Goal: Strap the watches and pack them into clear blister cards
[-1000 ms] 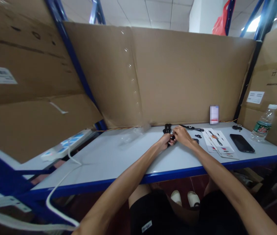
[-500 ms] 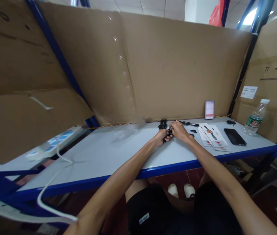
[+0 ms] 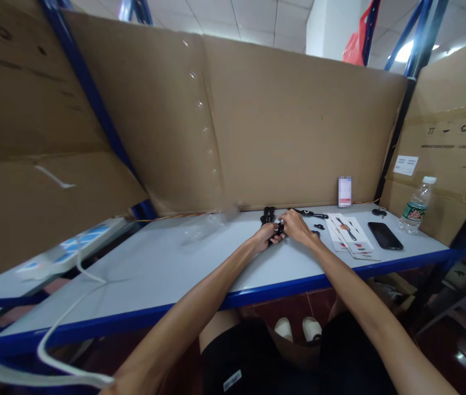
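My left hand (image 3: pixel 264 236) and my right hand (image 3: pixel 297 226) meet over the table. Between their fingers is a black watch strap (image 3: pixel 280 227), mostly covered, so its details cannot be made out. Both hands are closed on it, the left from below and the right with fingertips at its top. Just behind my left hand lie black straps (image 3: pixel 269 213) side by side. Another black strap (image 3: pixel 314 214) stretches out beyond my right hand. Small black parts (image 3: pixel 319 226) rest to the right of that hand.
Printed cards (image 3: pixel 350 236) picturing a watch overlap at the right. Past them are a black phone (image 3: pixel 385 236), a water bottle (image 3: pixel 417 207) and keys (image 3: pixel 379 212). A lit phone (image 3: pixel 344 192) leans at the back. Clear plastic wrap (image 3: pixel 206 226) and a white cable (image 3: pixel 72 304) lie leftward. Cardboard (image 3: pixel 282 126) walls the table.
The head view has shifted slightly, moving the scene left and down in the picture. My hands stay together on the strap, with only a slight change in the fingers.
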A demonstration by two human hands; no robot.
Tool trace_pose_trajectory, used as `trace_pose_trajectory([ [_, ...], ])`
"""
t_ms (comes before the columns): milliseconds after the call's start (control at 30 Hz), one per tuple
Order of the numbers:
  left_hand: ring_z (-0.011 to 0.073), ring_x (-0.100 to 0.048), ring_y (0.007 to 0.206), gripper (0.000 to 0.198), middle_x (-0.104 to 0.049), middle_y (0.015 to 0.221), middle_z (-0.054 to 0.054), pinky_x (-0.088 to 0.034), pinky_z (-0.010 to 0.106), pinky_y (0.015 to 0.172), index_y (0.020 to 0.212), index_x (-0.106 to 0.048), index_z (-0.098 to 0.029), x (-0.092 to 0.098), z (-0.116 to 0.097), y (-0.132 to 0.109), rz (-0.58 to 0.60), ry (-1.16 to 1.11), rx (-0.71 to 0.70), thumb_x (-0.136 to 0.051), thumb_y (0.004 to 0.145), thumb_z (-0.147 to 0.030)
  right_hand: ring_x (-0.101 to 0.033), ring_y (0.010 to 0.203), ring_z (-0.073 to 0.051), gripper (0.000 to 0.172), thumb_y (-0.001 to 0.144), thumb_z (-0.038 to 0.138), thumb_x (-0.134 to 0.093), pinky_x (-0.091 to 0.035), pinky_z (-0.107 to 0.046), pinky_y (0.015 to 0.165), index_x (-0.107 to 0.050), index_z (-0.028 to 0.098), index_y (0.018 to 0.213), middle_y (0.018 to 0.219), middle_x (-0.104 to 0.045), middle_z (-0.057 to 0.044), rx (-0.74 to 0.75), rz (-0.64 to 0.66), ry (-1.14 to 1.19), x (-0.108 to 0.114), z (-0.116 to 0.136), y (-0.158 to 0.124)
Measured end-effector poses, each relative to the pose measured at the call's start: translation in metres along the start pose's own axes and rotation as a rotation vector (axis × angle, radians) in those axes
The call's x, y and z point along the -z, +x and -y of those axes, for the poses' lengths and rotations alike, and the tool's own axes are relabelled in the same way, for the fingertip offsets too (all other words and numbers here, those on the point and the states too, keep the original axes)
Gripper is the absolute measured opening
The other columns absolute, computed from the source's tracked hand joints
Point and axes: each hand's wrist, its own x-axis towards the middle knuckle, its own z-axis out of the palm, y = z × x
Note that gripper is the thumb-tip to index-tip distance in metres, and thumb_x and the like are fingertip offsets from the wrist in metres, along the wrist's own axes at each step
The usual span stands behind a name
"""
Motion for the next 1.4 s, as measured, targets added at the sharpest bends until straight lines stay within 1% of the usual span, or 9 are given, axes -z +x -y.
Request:
trace_pose_trajectory([
  [167,0.0044,-0.037,0.037,0.014,-0.056,0.063,0.003,-0.016,0.011,0.034,0.092,-0.048,-0.017,0.0,-0.001,0.0,0.017,0.017,0.0,-0.039,0.097,-0.008,-0.07,0.105,-0.023,0.041,0.084,-0.003,-0.054,-0.047,-0.026,0.091,-0.081,0.017,0.106,0.108,-0.079,-0.013,-0.078,0.034,0.058,0.008,0.001,-0.003],
  [367,0.004,-0.037,0.037,0.008,-0.057,0.064,0.002,-0.016,0.011,0.034,0.093,-0.049,-0.017,0.003,0.0,0.001,0.052,-0.044,0.007,-0.048,0.096,-0.01,-0.068,0.107,-0.023,0.043,0.085,-0.005,-0.051,-0.047,-0.027,0.094,-0.08,0.016,0.108,0.109,-0.078,-0.013,-0.055,0.012,0.043,0.007,0.003,-0.004],
  [467,0.0041,-0.036,0.037,0.01,-0.056,0.063,0.002,-0.017,0.011,0.034,0.09,-0.048,-0.017,0.003,-0.001,0.0,0.039,-0.025,0.014,-0.044,0.096,-0.009,-0.067,0.108,-0.024,0.041,0.085,-0.005,-0.051,-0.047,-0.028,0.094,-0.08,0.014,0.106,0.109,-0.076,-0.015,-0.019,0.011,0.004,0.007,0.003,-0.003],
  [600,0.0045,-0.037,0.037,0.014,-0.057,0.063,0.003,-0.017,0.012,0.034,0.088,-0.048,-0.017,0.001,-0.002,-0.002,0.022,0.019,0.02,-0.039,0.096,-0.008,-0.068,0.103,-0.024,0.042,0.084,-0.004,-0.051,-0.047,-0.028,0.091,-0.08,0.014,0.108,0.108,-0.076,-0.015,-0.024,0.032,0.025,0.009,0.002,-0.003],
  [800,0.0044,-0.037,0.037,0.014,-0.058,0.062,0.004,-0.017,0.012,0.033,0.087,-0.05,-0.016,0.0,-0.001,-0.003,0.029,0.058,-0.012,-0.042,0.096,-0.009,-0.066,0.105,-0.024,0.041,0.083,-0.005,-0.05,-0.046,-0.026,0.09,-0.081,0.014,0.102,0.105,-0.076,-0.014,0.007,0.053,-0.057,0.014,0.005,-0.005],
  [900,0.0045,-0.037,0.036,0.013,-0.058,0.062,0.004,-0.016,0.012,0.034,0.088,-0.05,-0.016,0.0,-0.001,-0.003,0.032,0.049,-0.006,-0.043,0.095,-0.007,-0.068,0.101,-0.022,0.043,0.083,-0.004,-0.05,-0.047,-0.025,0.087,-0.081,0.016,0.105,0.105,-0.077,-0.012,-0.016,0.051,-0.037,0.014,0.007,-0.006],
  [1000,0.0044,-0.037,0.036,0.014,-0.059,0.062,0.004,-0.016,0.012,0.034,0.088,-0.05,-0.016,0.0,-0.001,-0.004,0.011,0.068,-0.019,-0.042,0.095,-0.007,-0.068,0.102,-0.024,0.044,0.083,-0.005,-0.05,-0.048,-0.026,0.085,-0.081,0.015,0.106,0.107,-0.076,-0.014,-0.027,0.053,-0.022,0.015,0.008,-0.007],
  [1200,0.0037,-0.037,0.037,0.015,-0.059,0.061,0.006,-0.016,0.012,0.034,0.085,-0.048,-0.016,0.0,-0.001,-0.006,0.034,0.087,-0.026,-0.044,0.097,-0.008,-0.069,0.103,-0.021,0.045,0.084,-0.004,-0.05,-0.048,-0.025,0.089,-0.08,0.017,0.11,0.108,-0.077,-0.012,-0.057,0.05,0.05,0.016,0.006,-0.006],
  [1400,0.0033,-0.034,0.037,0.017,-0.058,0.059,0.002,-0.015,0.012,0.036,0.087,-0.046,-0.017,0.0,0.0,-0.007,0.039,0.187,-0.082,-0.042,0.095,-0.003,-0.069,0.103,-0.022,0.045,0.082,-0.003,-0.052,-0.047,-0.026,0.089,-0.08,0.015,0.111,0.108,-0.078,-0.014,-0.063,0.046,0.057,0.015,0.001,-0.004],
])
